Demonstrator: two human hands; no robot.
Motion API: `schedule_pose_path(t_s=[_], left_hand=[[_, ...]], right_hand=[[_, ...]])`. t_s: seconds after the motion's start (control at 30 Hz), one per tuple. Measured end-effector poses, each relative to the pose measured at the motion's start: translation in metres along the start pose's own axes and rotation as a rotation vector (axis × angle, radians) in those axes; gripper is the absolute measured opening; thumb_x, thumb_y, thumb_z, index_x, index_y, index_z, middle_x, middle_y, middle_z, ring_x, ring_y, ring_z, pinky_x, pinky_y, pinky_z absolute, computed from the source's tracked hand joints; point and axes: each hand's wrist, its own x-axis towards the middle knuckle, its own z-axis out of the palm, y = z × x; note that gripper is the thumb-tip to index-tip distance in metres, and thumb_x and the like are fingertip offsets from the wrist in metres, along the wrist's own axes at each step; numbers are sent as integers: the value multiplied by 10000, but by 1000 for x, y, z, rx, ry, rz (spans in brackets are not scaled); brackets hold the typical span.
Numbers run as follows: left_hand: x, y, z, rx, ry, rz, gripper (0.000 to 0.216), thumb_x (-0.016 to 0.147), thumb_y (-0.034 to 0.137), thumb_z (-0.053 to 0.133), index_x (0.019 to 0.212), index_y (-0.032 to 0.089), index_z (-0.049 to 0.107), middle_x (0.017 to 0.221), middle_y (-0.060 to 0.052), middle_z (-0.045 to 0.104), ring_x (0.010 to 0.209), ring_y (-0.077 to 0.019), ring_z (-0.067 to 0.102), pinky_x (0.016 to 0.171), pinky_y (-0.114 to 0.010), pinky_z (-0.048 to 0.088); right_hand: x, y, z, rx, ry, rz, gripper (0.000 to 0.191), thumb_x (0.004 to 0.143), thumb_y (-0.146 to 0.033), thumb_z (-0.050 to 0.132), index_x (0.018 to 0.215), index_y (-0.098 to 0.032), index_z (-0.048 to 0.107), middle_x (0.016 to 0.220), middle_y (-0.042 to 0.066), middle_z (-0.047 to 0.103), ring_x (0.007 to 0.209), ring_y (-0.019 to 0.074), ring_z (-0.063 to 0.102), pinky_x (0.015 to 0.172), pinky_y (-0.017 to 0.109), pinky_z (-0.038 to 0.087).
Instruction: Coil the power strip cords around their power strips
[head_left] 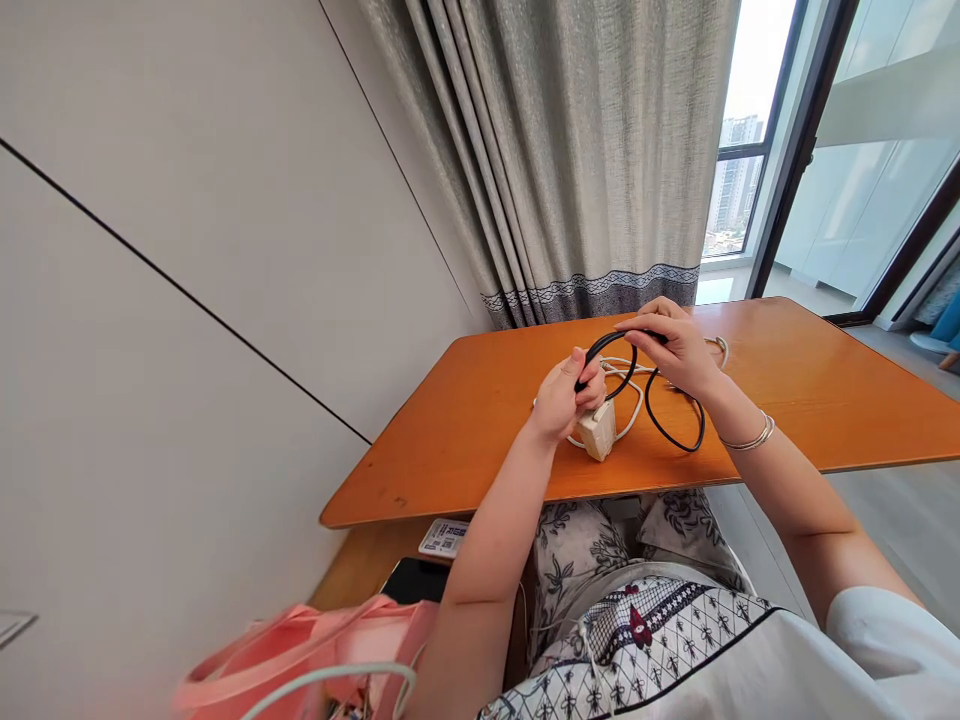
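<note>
looping a black cable (pixel 675 425) between clenched hands: left hand (pixel 561 395) pins one end, right hand (pixel 675 345) at two o'clock bends it over the bench (pixel 465 440).

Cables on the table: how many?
2. A black cable held looped between the left hand and right hand; a white cable lying under it by the white adapter. More may be hidden behind the hands.

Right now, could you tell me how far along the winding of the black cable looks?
Done: one loop of the thin black cable hangs formed. In hand: the left hand pinches one end and the right hand bends the rest. Left: the white cord and square white charger lie loose.
</note>
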Motion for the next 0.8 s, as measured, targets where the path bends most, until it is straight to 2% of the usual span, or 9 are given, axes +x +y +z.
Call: schedule_pose_path(t_s=[0.17,0.27,0.3,0.37,0.47,0.53,0.67,0.73,0.8], left_hand=[[-1,2,-5,-86,-82,-106,593,912,645,516,571,210,301,400,83,208,349,-59,163,376,-206,218],[-1,0,-5,-125,-72,-109,584,933,620,503,578,213,281,404,80,212,344,-62,176,382,-215,238],[-1,0,-5,-134,-52,-96,584,938,617,494,582,213,270,406,70,253,345,-64,191,383,-219,243],[-1,-1,-4,-145,-1,-55,590,948,616,475,587,209,246,455,26,430,352,-62,249,383,-230,256],[0,0,-4,-154,67,-8,608,950,608,478,582,194,225,816,-79,717,433,-65,451,406,-237,317],[0,1,-5,-162,93,8,621,929,599,527,573,184,234,1097,-104,732,587,-103,612,440,-237,377],[0,0,-9,-189,79,66,637,835,590,673,560,172,280,1367,-74,634,871,-198,718,471,-227,449],[0,0,-11,-194,65,75,637,817,588,695,555,170,291,1415,-65,602,916,-214,722,464,-218,459],[1,0,-12,-194,67,64,626,835,585,675,554,168,301,1437,-67,586,900,-208,730,448,-210,456]], right_hand=[[-2,-1,2,8,22,-4,246,979,-363,539,1017,-248,753,885,60,596,806,188,571,745,340,490],[-9,0,7,41,-29,18,302,1009,-325,458,1134,-247,723,885,60,599,833,188,583,784,340,503],[-13,1,10,51,-60,34,331,1016,-304,426,1205,-245,692,894,63,604,844,188,587,799,344,508],[-24,5,16,81,-143,88,410,1015,-262,381,1377,-228,569,954,75,621,845,185,598,811,353,522],[-45,11,28,178,-271,217,585,982,-217,390,1557,-204,283,1118,111,621,818,169,625,803,367,548],[-60,13,35,267,-322,294,660,961,-211,420,1576,-216,181,1158,115,616,854,173,644,823,383,556],[-85,11,42,398,-463,387,619,948,-196,425,1533,-192,223,967,60,655,837,182,654,808,376,560],[-93,7,41,342,-543,423,570,947,-191,421,1499,-155,287,853,28,649,756,178,639,763,352,551],[-98,0,36,199,-581,446,481,958,-200,410,1434,-131,392,834,39,656,734,185,632,732,334,532]])
